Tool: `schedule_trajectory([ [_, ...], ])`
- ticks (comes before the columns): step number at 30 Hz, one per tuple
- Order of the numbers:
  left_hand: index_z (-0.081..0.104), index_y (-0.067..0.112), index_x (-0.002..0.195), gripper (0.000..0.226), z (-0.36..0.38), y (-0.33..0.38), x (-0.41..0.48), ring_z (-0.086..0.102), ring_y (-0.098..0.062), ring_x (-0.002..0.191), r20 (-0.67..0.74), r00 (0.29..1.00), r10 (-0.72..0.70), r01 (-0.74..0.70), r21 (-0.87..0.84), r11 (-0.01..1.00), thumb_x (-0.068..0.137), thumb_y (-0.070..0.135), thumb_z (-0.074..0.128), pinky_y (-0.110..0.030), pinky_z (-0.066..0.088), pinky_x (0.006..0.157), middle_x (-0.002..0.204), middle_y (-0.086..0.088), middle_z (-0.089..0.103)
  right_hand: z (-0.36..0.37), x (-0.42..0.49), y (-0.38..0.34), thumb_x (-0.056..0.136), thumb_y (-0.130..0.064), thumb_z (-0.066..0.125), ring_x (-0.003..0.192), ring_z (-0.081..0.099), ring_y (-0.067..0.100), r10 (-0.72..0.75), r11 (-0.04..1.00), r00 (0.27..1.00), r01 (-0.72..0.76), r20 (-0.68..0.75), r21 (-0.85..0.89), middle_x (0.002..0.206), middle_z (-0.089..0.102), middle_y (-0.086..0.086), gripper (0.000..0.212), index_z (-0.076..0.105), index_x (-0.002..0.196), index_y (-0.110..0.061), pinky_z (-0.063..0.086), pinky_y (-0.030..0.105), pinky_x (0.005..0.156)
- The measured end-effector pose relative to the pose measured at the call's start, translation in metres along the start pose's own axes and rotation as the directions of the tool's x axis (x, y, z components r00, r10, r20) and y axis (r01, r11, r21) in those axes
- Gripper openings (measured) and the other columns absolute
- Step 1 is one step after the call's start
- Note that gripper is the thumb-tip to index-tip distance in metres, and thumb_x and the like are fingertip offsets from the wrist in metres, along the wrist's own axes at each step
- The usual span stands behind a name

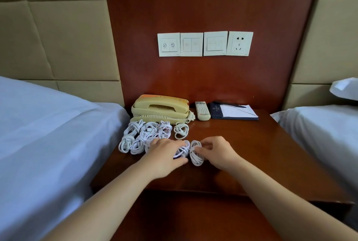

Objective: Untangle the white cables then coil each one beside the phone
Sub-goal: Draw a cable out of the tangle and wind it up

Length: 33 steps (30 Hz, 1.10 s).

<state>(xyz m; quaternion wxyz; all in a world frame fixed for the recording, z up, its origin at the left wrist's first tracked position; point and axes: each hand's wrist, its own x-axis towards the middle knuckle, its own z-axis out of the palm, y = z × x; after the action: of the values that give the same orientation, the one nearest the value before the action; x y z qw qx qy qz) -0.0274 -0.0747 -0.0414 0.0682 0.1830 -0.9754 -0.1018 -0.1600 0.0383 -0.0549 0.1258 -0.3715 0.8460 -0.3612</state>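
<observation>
A cream corded phone stands at the back left of the wooden nightstand. In front of it lie several coiled white cables, with one coil set a little apart to the right. My left hand lies flat with straight fingers over a coil at the front of the group. My right hand pinches the rightmost coil between thumb and fingers; that coil rests on the wood right beside the one under my left hand.
A white remote and a dark folder with a notepad and pen lie right of the phone. Beds with white sheets flank the nightstand, left and right. Switch plates and a socket sit on the wall panel.
</observation>
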Motion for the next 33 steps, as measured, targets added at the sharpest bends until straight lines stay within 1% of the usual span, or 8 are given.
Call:
schedule_trajectory([
  [2,0.037,0.026,0.141,0.045,0.006,0.005,-0.006,0.044,-0.02,0.126,0.027,1.0,-0.004,0.008,-0.173,0.985,0.097,0.031,0.046,-0.033,0.035,0.104,0.138,-0.004,0.049,-0.006,-0.01,0.006,0.088,-0.033,0.063,0.098,0.06,0.015,0.004,1.0,1.0,-0.004,0.004,0.005,0.109,0.066,0.002,0.034,0.063,0.116,-0.014,0.046,0.025,0.076],
  [6,0.022,0.023,0.148,0.058,0.01,0.015,-0.009,0.043,-0.022,0.13,0.088,0.994,-0.062,0.089,-0.363,0.927,0.097,0.03,0.048,-0.03,0.036,0.103,0.143,-0.009,0.045,-0.012,-0.027,0.017,0.087,-0.034,0.065,0.096,0.061,0.012,-0.011,1.0,1.0,0.012,-0.02,0.019,0.107,0.067,0.0,0.037,0.063,0.118,-0.014,0.046,0.022,0.078],
  [10,0.04,0.014,0.141,0.053,0.012,0.029,-0.014,0.054,-0.015,0.115,0.063,0.965,-0.256,0.235,-0.65,0.723,0.094,0.032,0.055,-0.023,0.041,0.087,0.131,-0.007,0.056,-0.013,-0.042,0.019,0.087,-0.034,0.065,0.093,0.061,0.011,-0.016,1.0,0.998,0.017,-0.058,0.002,0.101,0.066,-0.003,0.034,0.061,0.117,-0.017,0.047,0.022,0.076],
  [16,0.065,0.012,0.117,0.031,0.023,0.042,-0.03,0.061,-0.01,0.096,-0.071,0.907,-0.416,0.234,-0.735,0.636,0.086,0.019,0.067,-0.019,0.043,0.082,0.111,-0.006,0.067,-0.009,-0.068,0.014,0.087,-0.034,0.065,0.086,0.059,0.011,-0.029,1.0,0.987,0.03,-0.161,0.006,0.091,0.063,-0.007,0.027,0.059,0.108,-0.018,0.045,0.022,0.072],
  [24,0.067,0.014,0.103,0.022,0.013,0.05,-0.082,0.066,-0.008,0.088,0.004,0.9,-0.435,0.187,-0.907,0.377,0.082,0.01,0.071,-0.013,0.049,0.067,0.096,-0.001,0.07,-0.007,-0.121,0.01,0.083,-0.027,0.071,0.06,0.062,0.002,-0.084,0.956,0.963,0.151,-0.257,0.252,0.067,0.067,-0.009,0.011,0.061,0.085,-0.023,0.043,0.009,0.053],
  [26,0.069,0.013,0.104,0.022,0.013,0.043,-0.101,0.067,-0.01,0.09,0.036,0.918,-0.394,0.201,-0.9,0.386,0.083,0.01,0.07,-0.016,0.049,0.071,0.097,-0.003,0.072,-0.003,-0.135,0.006,0.083,-0.023,0.072,0.057,0.062,0.0,-0.123,0.936,0.971,0.182,-0.204,0.301,0.063,0.067,-0.008,0.013,0.06,0.08,-0.027,0.044,0.012,0.052],
  [31,0.07,0.01,0.101,0.021,0.01,0.009,-0.132,0.068,-0.014,0.091,0.126,0.933,-0.337,0.305,-0.772,0.557,0.079,0.01,0.073,-0.019,0.05,0.077,0.095,-0.007,0.073,0.024,-0.15,-0.008,0.08,-0.02,0.074,0.056,0.058,0.002,-0.173,0.927,0.984,0.174,-0.031,0.332,0.066,0.069,0.0,0.017,0.057,0.082,-0.021,0.046,0.022,0.057],
  [33,0.071,0.01,0.095,0.017,0.01,-0.003,-0.136,0.068,-0.013,0.084,0.138,0.927,-0.349,0.331,-0.738,0.587,0.079,0.008,0.074,-0.022,0.052,0.08,0.092,-0.008,0.073,0.037,-0.147,-0.011,0.079,-0.019,0.075,0.052,0.052,0.0,-0.184,0.94,0.983,0.174,0.005,0.294,0.066,0.067,0.001,0.022,0.053,0.077,-0.02,0.042,0.017,0.055],
])
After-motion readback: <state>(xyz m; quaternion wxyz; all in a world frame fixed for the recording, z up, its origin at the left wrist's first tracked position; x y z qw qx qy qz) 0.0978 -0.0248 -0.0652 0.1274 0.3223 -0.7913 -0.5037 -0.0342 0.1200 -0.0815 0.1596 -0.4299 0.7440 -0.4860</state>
